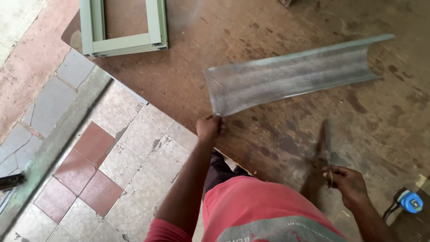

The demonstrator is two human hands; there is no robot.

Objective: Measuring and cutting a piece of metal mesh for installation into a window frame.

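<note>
We see the left hand (208, 127) closed around the near corner of a long bent metal sheet (291, 76), gripping it right at the near edge of the surface (188, 67). The sheet is grey, curved like a shallow trough, and runs from that corner away toward the far right side of the surface, lying flat on the worn brown board.

The right hand (349, 181) sits near the right part of the near edge, its fingers curled shut on the handle of a slim dark tool (326, 145). The tool is blurred, so we cannot tell exactly what kind it is; its tip points away from us and stays apart from the sheet.

A pale green metal frame (123, 40) lies at the far left corner of the surface, well apart from both hands. A blue tape measure (410, 201) rests by the near right corner, just beside the right forearm. Beyond the near left edge we see the tiled floor (121, 161) in red and pale squares.
</note>
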